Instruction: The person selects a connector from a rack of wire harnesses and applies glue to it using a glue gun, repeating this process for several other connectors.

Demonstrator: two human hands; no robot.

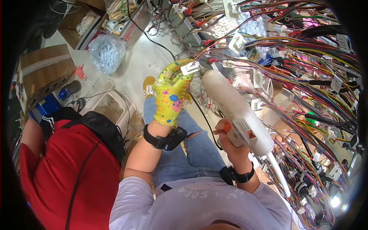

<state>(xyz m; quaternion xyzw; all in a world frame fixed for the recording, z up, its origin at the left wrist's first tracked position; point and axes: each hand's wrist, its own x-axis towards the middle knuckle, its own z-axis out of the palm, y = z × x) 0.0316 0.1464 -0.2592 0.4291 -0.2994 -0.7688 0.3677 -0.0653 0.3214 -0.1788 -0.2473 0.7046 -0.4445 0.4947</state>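
My left hand [170, 90], in a yellow glove with a flower print, is closed on a small white plastic connector [190, 68]. Several thin coloured wires [211, 46] run from the connector toward the upper right. My bare right hand [232, 147] grips a large white hot glue gun [239, 111] by its handle, fingers at the orange trigger [227, 126]. The gun's scuffed front end points up and left, close beside the connector; I cannot tell whether they touch. A white glue stick [280, 174] sticks out of the gun's rear.
Bundles of coloured wires [306, 69] with white connectors fill the right side. A black cable [159, 44] passes behind my left hand. At left are a cardboard box [46, 71], a clear bag of white parts [106, 51], a pale plastic bin [124, 101] and a person in red [76, 172].
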